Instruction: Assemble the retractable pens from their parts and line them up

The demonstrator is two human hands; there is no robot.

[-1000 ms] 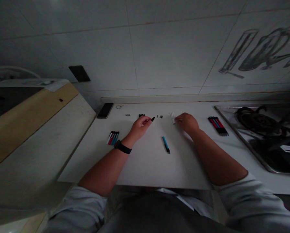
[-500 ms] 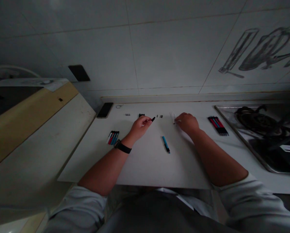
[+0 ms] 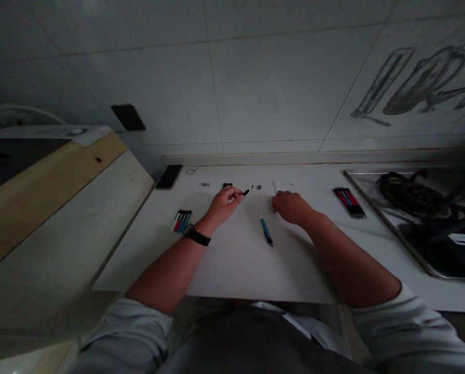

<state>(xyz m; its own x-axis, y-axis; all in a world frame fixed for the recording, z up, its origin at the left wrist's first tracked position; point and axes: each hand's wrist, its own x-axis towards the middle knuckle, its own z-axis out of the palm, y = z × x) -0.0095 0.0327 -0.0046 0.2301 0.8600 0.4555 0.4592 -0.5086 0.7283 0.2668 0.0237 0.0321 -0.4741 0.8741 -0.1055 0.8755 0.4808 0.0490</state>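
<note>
My left hand (image 3: 225, 202) pinches a small black pen part (image 3: 246, 192) that sticks out past the fingertips. The fingers of my right hand (image 3: 292, 206) are closed on a thin white pen refill (image 3: 269, 211), its end pointing left. Just beyond that hand lie more white refills (image 3: 275, 184), partly covered by it. A pen with a blue barrel and black grip (image 3: 266, 232) rests on the counter between and below the hands. Behind my left hand are black pen parts (image 3: 227, 184). Tiny dark pieces (image 3: 259, 187) lie between the hands, farther back.
Several pen barrels (image 3: 181, 221) in white, red and blue lie at left. Small springs (image 3: 205, 184) and a phone (image 3: 168, 177) are farther back. Red and blue pens (image 3: 349, 202) lie at right, beside the gas stove (image 3: 396, 228). A box-like cabinet (image 3: 100, 202) borders the left side.
My right hand has moved left and slightly toward me from the row of refills, with one refill now in its fingers. My left hand stays in place with the black part.
</note>
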